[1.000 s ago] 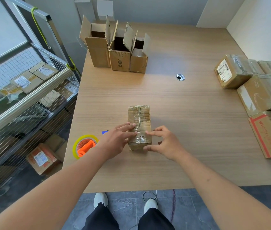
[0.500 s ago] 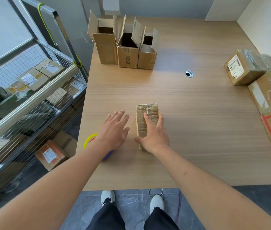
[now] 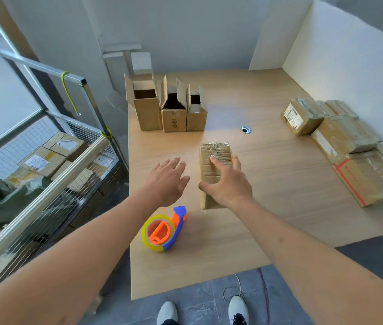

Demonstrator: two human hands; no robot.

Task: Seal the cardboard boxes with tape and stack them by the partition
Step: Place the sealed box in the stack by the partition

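The tape dispenser (image 3: 163, 232) lies near the worktop (image 3: 268, 219) edge, not needed now. The left hand (image 3: 165, 181) hovers open. The right hand (image 3: 226, 184) grips the taped box (image 3: 214, 158) mid-worktop, probably to carry it to the stack (image 3: 340, 141) by the partition (image 3: 350, 59).

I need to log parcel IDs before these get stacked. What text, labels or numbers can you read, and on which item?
Nothing is readable.
White label on sealed box by partition: too blurred.
Red print on red-edged box: blurred, illegible.
Dark marks on middle open box: symbols only.
White labels on boxes in wire cart: too small.
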